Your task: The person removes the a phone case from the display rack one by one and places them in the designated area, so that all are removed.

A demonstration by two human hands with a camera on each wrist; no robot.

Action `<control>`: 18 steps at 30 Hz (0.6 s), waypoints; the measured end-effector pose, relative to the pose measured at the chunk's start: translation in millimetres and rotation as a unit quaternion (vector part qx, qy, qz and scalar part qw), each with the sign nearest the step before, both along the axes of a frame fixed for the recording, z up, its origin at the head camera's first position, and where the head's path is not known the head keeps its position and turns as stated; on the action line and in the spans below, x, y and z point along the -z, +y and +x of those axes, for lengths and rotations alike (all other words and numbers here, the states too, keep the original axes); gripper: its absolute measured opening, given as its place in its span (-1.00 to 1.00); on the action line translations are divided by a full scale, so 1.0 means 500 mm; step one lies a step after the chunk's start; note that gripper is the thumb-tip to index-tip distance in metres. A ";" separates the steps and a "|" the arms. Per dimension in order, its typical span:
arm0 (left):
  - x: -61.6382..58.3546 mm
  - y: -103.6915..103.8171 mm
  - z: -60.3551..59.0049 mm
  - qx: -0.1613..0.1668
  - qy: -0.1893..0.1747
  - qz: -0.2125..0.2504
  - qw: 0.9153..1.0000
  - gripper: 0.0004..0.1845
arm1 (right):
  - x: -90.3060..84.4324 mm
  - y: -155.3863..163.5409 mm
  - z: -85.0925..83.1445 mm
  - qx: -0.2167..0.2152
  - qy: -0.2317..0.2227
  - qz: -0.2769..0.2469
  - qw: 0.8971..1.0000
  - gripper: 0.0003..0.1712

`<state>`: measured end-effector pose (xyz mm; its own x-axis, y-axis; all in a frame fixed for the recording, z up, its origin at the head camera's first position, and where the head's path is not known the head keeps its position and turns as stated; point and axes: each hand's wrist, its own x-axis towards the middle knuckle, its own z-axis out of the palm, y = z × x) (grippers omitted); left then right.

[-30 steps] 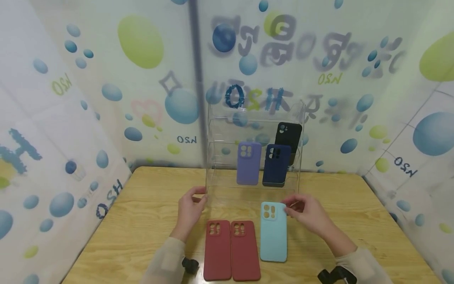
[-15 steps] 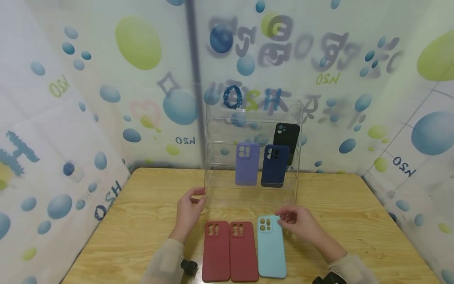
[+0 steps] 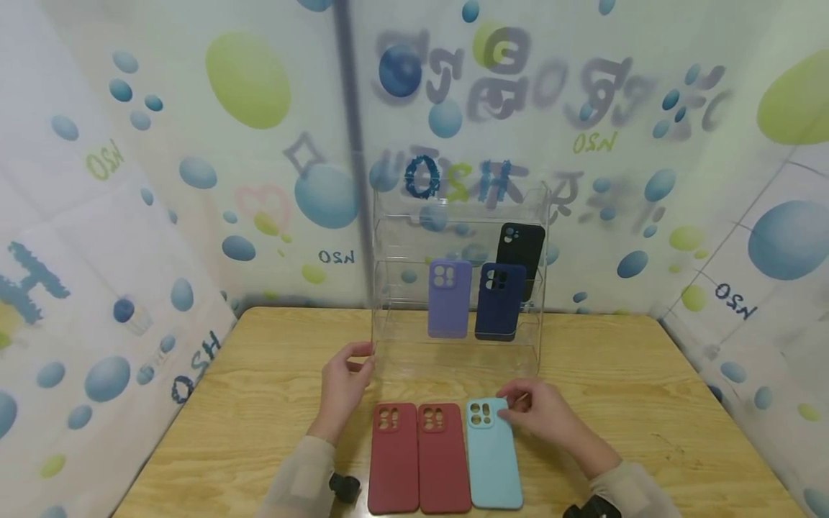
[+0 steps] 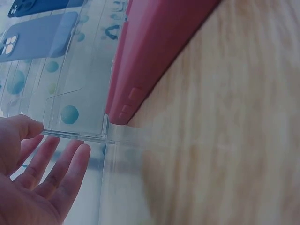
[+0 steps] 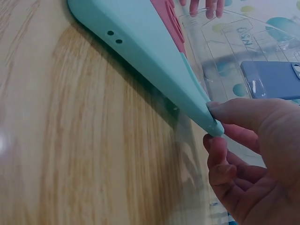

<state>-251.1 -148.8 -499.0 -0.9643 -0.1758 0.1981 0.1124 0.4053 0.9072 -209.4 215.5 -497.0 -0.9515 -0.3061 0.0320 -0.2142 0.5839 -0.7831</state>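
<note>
- A wooden table [image 3: 272, 403] stands against bubble-printed walls, bearing a clear acrylic rack [image 3: 456, 288].
- The right hand [image 3: 540, 414] pinches the top corner of a light blue phone case [image 3: 492, 457] lying beside two red phone cases [image 3: 417, 457].
- The left hand [image 3: 343, 385], fingers relaxed, touches the rack's front corner.

I see light-blue phone case [image 3: 494, 460] lying flat, back up, on wooden table, lower centre of head view, camera cutouts at far end. Its left edge sits just beside two dark-red cases. My right hand [image 3: 542, 416] pinches its top right corner. Right wrist view: corner between thumb and fingers, two small holes in side edge.
</note>
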 end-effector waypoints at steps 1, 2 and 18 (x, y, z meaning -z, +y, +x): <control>0.000 0.000 0.000 0.000 -0.002 0.000 1.000 -0.76 | 0.001 -0.001 0.000 -0.002 0.004 0.002 1.000 -0.73; 0.000 -0.001 0.000 0.000 -0.003 0.000 1.000 -0.76 | 0.001 -0.002 -0.001 -0.003 0.005 0.001 1.000 -0.73; -0.005 0.000 0.003 0.007 -0.006 -0.003 1.000 -0.76 | 0.014 -0.011 -0.001 -0.007 0.006 0.031 0.999 -0.72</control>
